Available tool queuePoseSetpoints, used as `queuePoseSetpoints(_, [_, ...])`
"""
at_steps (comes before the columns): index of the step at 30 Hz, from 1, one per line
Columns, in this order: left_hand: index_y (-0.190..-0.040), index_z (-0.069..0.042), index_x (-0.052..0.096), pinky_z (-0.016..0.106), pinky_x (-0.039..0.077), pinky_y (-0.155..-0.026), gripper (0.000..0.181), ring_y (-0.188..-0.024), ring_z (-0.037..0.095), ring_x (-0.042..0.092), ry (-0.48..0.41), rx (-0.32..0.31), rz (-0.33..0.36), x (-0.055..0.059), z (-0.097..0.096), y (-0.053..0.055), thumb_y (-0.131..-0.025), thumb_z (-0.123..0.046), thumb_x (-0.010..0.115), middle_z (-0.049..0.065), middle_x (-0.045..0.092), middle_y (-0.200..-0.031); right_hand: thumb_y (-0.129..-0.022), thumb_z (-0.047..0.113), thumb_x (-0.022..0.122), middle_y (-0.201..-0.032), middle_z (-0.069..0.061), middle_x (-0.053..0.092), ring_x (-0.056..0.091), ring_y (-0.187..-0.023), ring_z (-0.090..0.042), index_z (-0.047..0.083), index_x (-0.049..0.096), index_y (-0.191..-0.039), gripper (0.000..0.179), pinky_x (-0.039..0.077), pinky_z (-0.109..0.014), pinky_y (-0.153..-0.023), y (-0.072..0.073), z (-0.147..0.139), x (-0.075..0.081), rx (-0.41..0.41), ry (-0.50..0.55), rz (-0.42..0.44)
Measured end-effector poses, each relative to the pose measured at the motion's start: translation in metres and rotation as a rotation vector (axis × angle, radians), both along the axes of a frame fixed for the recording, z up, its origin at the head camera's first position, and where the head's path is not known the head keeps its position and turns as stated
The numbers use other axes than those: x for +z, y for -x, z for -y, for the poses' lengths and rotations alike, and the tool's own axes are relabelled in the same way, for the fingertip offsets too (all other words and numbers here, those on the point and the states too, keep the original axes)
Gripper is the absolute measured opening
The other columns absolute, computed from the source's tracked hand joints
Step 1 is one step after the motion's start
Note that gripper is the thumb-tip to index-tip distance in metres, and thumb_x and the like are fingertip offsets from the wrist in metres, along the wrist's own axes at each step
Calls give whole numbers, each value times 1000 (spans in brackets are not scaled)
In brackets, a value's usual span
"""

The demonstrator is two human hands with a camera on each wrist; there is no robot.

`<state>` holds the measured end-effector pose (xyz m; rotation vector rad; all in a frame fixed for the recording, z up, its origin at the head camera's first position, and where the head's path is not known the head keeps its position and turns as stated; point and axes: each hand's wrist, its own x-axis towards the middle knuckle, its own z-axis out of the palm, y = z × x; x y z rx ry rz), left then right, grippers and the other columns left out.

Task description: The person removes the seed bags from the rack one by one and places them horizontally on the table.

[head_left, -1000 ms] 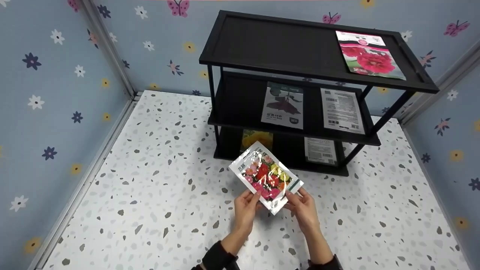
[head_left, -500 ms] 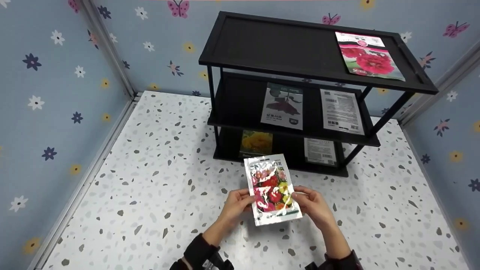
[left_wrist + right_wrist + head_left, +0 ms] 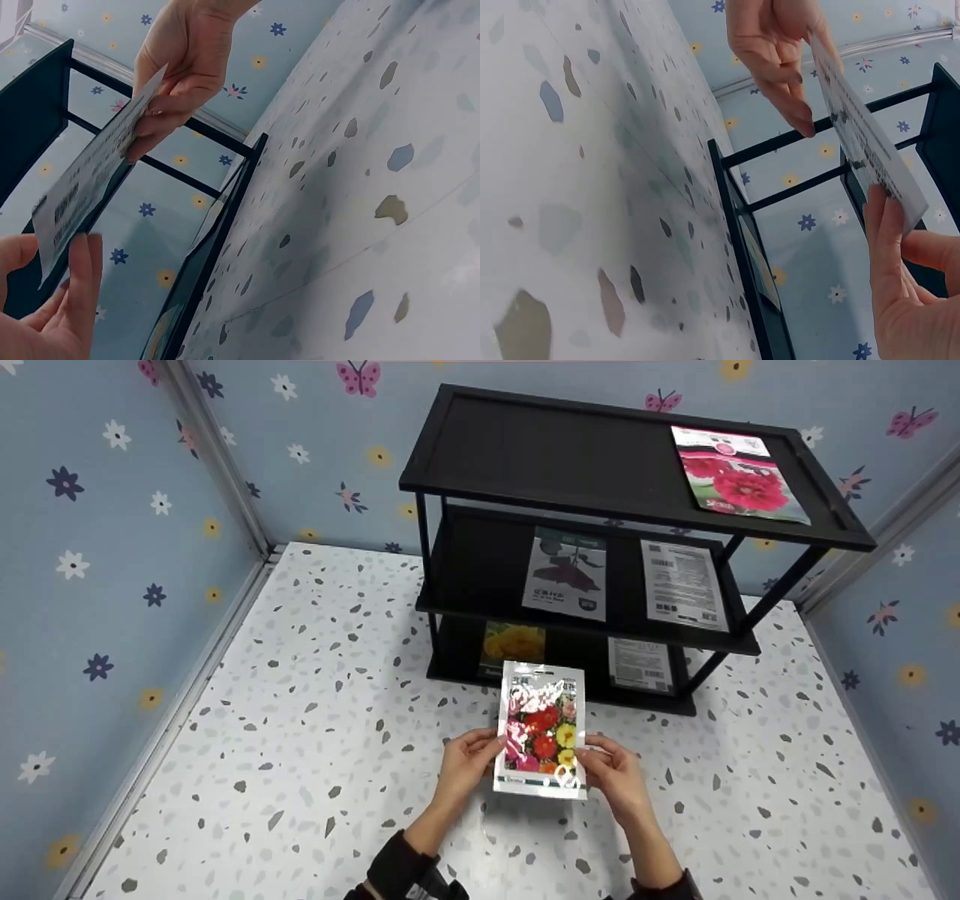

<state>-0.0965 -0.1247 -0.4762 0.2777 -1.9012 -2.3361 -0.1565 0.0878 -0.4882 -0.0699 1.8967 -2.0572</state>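
Note:
A glossy seed packet with red, pink and yellow flowers on its front is held upright above the speckled surface, before the shelf. At its left edge my left hand pinches it between thumb and fingers. My right hand pinches the opposite edge the same way. The left wrist view shows the printed back of the packet between both hands. In the right wrist view the packet appears nearly edge-on.
A black three-tier shelf stands behind. A pink-flower packet lies on top. The middle tier bears a dark-leaf packet and a back-up packet. Below lie a yellow-flower packet and a text-side packet.
The packet has turned from a slant to upright, its top now toward the shelf. Both hands have shifted along to its left and right edges.

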Motion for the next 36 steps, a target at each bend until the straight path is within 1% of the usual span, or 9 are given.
queuePoseSetpoints(4, [-100,22,53,25,52,-66,26,-82,40,60,43,86,-52,-5,-3,-1,-83,4,59,31,60,-88,-87,-4,52,-83,-15,66,63,-66,-16,-20,43,-112,31,51,-22,-55,-6,8,-4,-44,20,-23])
queuePoseSetpoints(8, [-95,23,54,36,53,-66,21,-77,42,60,58,115,-75,-10,-5,-4,-81,7,60,33,60,-84,-86,-2,54,-82,-20,65,64,-67,-25,-18,46,-111,30,52,-26,-54,-11,16,-10,-91,6,-44])
queuePoseSetpoints(10, [-93,23,55,37,53,-64,20,-75,42,60,62,123,-73,-12,-4,-5,-81,8,60,33,60,-83,-86,-1,55,-84,-24,64,64,-67,-28,-18,47,-111,30,53,-29,-55,-13,19,-12,-95,-18,-54])
queuePoseSetpoints(14, [-93,23,55,27,53,-60,20,-73,43,60,76,132,-72,-16,0,-7,-80,9,60,34,60,-81,-87,3,57,-88,-25,63,64,-67,-26,-18,49,-111,33,54,-31,-58,-15,21,-17,-69,-49,-82])
queuePoseSetpoints(19, [-95,24,54,33,53,-62,21,-75,43,60,124,153,-72,-23,11,-12,-80,9,59,35,59,-83,-90,8,54,-85,-20,64,64,-66,-20,-17,52,-109,31,54,-31,-58,-16,15,-27,6,-30,-164])
queuePoseSetpoints(25, [-96,25,53,36,53,-61,23,-74,44,60,183,214,-20,-37,32,-21,-80,9,60,35,59,-83,-91,9,53,-83,-19,65,63,-65,-21,-18,53,-105,30,54,-31,-57,-18,4,-35,32,-56,-203])
queuePoseSetpoints(30, [-94,23,55,33,53,-59,25,-72,39,63,261,249,23,-65,58,-24,-81,3,63,32,61,-81,-90,10,55,-86,-27,62,62,-67,-23,-19,51,-107,33,53,-30,-59,-16,-5,-34,10,-114,-166])
queuePoseSetpoints(32, [-94,21,57,29,53,-60,26,-73,35,64,291,282,62,-76,70,-26,-80,0,65,29,62,-81,-90,10,55,-88,-28,61,62,-69,-27,-17,52,-107,32,53,-35,-61,-15,-8,-33,6,-142,-142])
queuePoseSetpoints(36, [-96,18,59,25,52,-62,26,-76,32,64,364,343,131,-84,92,-35,-80,-1,66,27,63,-83,-90,4,53,-91,-31,59,58,-76,-42,-16,53,-107,26,49,-51,-69,-17,-13,-24,23,-164,-111])
